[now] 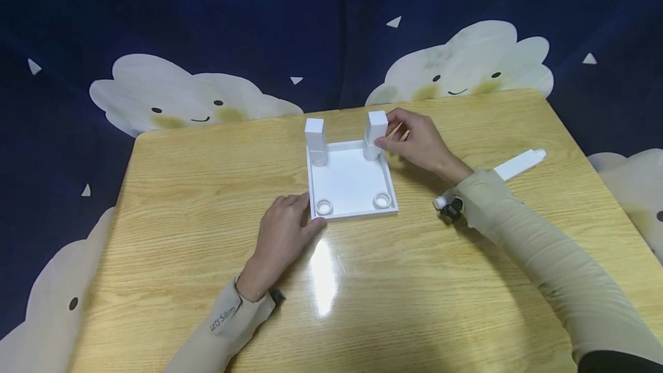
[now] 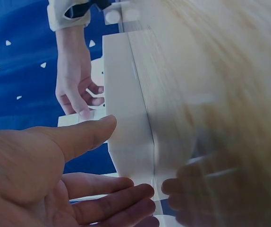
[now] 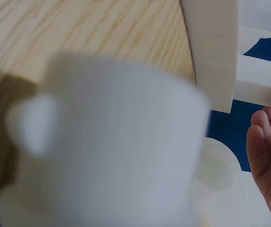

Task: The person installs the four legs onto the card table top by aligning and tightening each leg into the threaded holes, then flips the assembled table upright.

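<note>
A shallow white square tray (image 1: pixel 348 182) with a raised rim lies on the table. My left hand (image 1: pixel 279 232) holds its near left corner, thumb (image 2: pixel 95 132) on the front side and fingers (image 2: pixel 121 201) along the left side. At the far right corner stands a white square post (image 1: pixel 377 124), which my right hand (image 1: pixel 420 141) pinches between thumb and fingers. A matching post (image 1: pixel 315 138) stands upright at the far left corner. Round open sockets sit in the near corners, one on the left (image 1: pixel 324 207) and one on the right (image 1: pixel 382 200).
Another white post (image 1: pixel 520 164) with a round end lies right of the tray, partly hidden under my right forearm. A round white end (image 1: pixel 439 202) shows beside that wrist. A blurred white piece (image 3: pixel 121 142) fills much of the right wrist view. Dark cloud-printed cloth hangs behind the table.
</note>
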`<state>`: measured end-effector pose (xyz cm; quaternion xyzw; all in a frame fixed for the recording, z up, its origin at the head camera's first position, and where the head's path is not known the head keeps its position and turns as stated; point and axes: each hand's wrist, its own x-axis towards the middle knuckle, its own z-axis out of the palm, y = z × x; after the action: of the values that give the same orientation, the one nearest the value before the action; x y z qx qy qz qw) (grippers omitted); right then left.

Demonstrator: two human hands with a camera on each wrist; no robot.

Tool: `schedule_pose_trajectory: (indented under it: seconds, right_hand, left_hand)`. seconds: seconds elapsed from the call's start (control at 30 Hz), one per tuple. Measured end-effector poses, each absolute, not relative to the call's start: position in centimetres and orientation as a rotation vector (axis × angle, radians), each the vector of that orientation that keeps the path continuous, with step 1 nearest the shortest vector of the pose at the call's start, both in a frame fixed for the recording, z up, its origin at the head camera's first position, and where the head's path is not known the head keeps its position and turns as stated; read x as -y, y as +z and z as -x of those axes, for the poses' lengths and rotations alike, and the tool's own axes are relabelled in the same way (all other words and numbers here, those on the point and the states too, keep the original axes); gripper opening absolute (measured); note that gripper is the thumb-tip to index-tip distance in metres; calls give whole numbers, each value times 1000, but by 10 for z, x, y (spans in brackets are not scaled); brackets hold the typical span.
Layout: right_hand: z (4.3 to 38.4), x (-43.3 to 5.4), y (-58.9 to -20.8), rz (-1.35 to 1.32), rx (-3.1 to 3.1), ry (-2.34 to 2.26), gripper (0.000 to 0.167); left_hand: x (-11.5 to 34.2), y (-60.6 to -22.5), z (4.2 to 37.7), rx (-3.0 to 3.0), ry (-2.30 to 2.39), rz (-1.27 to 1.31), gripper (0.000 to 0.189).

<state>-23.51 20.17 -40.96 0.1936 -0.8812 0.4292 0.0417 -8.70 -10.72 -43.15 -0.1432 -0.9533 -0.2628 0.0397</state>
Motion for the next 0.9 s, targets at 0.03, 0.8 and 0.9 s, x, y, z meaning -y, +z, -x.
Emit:
schedule_pose_trajectory:
  seconds: [0.03, 0.8, 0.9]
  right_hand:
    - [235, -202, -410, -585, 2695, 1314, 30]
    - [237, -198, -412, -637, 2680, 1289, 49]
    - [238, -199, -412, -682, 2693, 1256, 47]
  left_hand:
    - [107, -431, 87, 2921, -807, 439, 64]
    - [107, -433, 88, 2913, -805, 444, 64]
    - [108, -433, 88, 2909, -800, 456, 64]
